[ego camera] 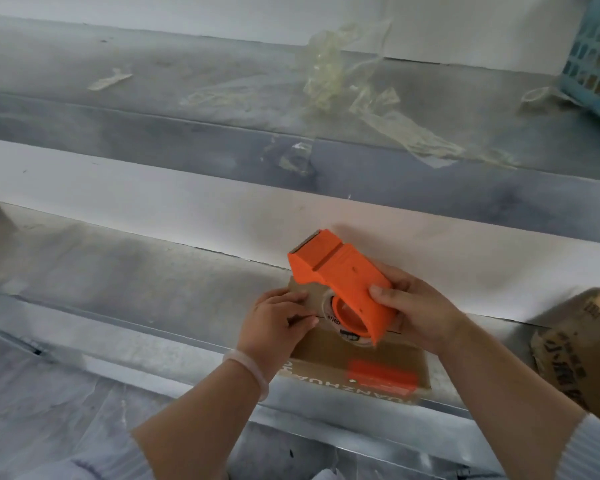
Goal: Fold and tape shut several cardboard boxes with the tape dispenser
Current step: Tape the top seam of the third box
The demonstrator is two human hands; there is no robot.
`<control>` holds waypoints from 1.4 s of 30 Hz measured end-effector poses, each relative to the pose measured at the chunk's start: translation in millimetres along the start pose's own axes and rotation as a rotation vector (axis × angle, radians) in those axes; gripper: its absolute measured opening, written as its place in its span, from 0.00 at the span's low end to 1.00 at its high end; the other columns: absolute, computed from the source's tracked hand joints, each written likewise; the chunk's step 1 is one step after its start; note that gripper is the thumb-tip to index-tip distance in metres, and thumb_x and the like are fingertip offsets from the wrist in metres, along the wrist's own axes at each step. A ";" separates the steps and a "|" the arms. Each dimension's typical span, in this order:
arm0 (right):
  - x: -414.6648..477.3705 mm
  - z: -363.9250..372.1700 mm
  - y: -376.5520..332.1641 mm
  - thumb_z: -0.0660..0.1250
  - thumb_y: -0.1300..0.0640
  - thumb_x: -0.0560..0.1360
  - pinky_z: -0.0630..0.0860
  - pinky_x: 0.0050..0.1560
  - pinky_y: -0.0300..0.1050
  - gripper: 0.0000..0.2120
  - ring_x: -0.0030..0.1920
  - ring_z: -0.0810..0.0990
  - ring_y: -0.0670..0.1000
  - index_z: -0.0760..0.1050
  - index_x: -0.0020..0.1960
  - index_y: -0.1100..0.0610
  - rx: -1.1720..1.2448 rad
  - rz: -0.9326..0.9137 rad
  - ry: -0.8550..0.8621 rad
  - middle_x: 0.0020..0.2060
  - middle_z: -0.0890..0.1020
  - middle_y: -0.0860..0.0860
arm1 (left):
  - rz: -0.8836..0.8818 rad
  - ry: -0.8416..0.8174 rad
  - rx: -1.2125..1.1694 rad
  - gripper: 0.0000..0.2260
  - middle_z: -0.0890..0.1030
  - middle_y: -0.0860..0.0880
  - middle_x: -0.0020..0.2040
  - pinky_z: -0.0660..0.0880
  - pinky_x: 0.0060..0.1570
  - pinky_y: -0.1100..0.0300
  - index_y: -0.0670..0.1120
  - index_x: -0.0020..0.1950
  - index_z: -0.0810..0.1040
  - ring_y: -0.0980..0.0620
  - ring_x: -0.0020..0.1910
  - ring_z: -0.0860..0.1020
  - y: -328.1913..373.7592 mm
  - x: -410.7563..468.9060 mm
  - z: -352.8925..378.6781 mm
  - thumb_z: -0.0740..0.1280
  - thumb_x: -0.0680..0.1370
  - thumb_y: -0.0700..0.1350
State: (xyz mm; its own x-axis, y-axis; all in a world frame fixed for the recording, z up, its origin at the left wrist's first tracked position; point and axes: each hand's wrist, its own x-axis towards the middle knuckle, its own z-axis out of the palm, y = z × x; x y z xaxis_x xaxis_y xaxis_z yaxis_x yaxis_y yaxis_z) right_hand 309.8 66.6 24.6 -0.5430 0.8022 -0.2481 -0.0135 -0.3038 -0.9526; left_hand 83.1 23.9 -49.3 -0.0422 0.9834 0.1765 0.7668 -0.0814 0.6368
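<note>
Tape dispenser gripped in right hand

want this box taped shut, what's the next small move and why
Probably lower the dispenser onto the box and draw it along the top. The right hand grips it tilted, blade end raised off the box, while the left hand rests on the box beside the roll.

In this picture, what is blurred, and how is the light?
Head view: the orange label on the cardboard box is smeared; the tape dispenser in the right hand looks sharp; light is soft, with only a faint shadow on the white ledge.
</note>
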 end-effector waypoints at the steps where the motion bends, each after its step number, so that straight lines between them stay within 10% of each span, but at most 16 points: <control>1: 3.5 1.1 0.3 0.79 0.45 0.64 0.81 0.51 0.56 0.36 0.55 0.83 0.58 0.73 0.69 0.46 -0.038 0.034 -0.016 0.56 0.83 0.56 | 0.008 -0.011 -0.009 0.05 0.78 0.65 0.54 0.65 0.64 0.61 0.54 0.48 0.86 0.58 0.61 0.71 0.0 0.3 -1.7 0.73 0.74 0.50; 7: 11.2 -6.2 3.0 0.80 0.42 0.62 0.80 0.55 0.51 0.43 0.57 0.82 0.60 0.69 0.72 0.49 -0.124 0.043 -0.156 0.59 0.82 0.59 | -0.443 -0.165 -0.650 0.11 0.83 0.48 0.47 0.75 0.46 0.61 0.45 0.51 0.83 0.55 0.45 0.79 16.2 9.0 -41.8 0.61 0.82 0.45; 11: 12.9 -10.3 6.0 0.80 0.45 0.65 0.78 0.58 0.55 0.42 0.58 0.80 0.63 0.67 0.74 0.51 -0.107 0.036 -0.243 0.61 0.79 0.62 | -0.458 -0.184 -0.687 0.19 0.81 0.56 0.42 0.70 0.45 0.71 0.47 0.51 0.81 0.69 0.38 0.78 27.2 19.3 -63.1 0.54 0.84 0.54; 16: 8.3 -8.2 0.0 0.78 0.45 0.67 0.79 0.55 0.50 0.36 0.59 0.81 0.60 0.70 0.72 0.43 -0.158 0.010 -0.311 0.61 0.80 0.59 | -0.469 -0.256 -0.853 0.16 0.76 0.44 0.36 0.75 0.48 0.56 0.42 0.42 0.80 0.51 0.38 0.75 35.3 28.9 -71.9 0.62 0.81 0.52; 21: 5.5 -7.4 -1.4 0.77 0.44 0.67 0.78 0.56 0.49 0.35 0.60 0.80 0.59 0.70 0.72 0.43 -0.191 -0.014 -0.305 0.62 0.80 0.57 | -0.476 -0.172 -0.616 0.11 0.82 0.39 0.41 0.79 0.49 0.52 0.42 0.46 0.84 0.49 0.40 0.78 36.4 35.5 -73.2 0.67 0.79 0.48; 27: 3.9 -6.0 -7.4 0.77 0.42 0.67 0.78 0.59 0.46 0.34 0.62 0.80 0.56 0.71 0.71 0.44 -0.274 -0.050 -0.277 0.63 0.80 0.54 | -0.328 -0.055 -0.232 0.14 0.79 0.55 0.32 0.69 0.34 0.66 0.52 0.35 0.79 0.59 0.33 0.76 36.3 41.8 -79.0 0.65 0.80 0.50; 42: -8.4 -25.0 -29.3 0.78 0.36 0.60 0.78 0.57 0.41 0.41 0.60 0.81 0.51 0.71 0.69 0.46 -0.502 0.023 -0.223 0.61 0.81 0.47 | -0.487 0.079 -0.422 0.09 0.83 0.52 0.30 0.79 0.38 0.59 0.46 0.44 0.81 0.58 0.26 0.78 2.8 29.8 -65.5 0.64 0.81 0.45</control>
State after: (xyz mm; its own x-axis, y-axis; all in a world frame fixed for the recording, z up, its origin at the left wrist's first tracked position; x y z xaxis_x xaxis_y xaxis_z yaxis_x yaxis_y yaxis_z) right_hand 335.7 81.7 50.2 -0.7038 0.6534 -0.2790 0.3732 0.0059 -0.9277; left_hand 42.0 42.3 6.9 -0.3810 0.9102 -0.1626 0.3308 0.2984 0.8953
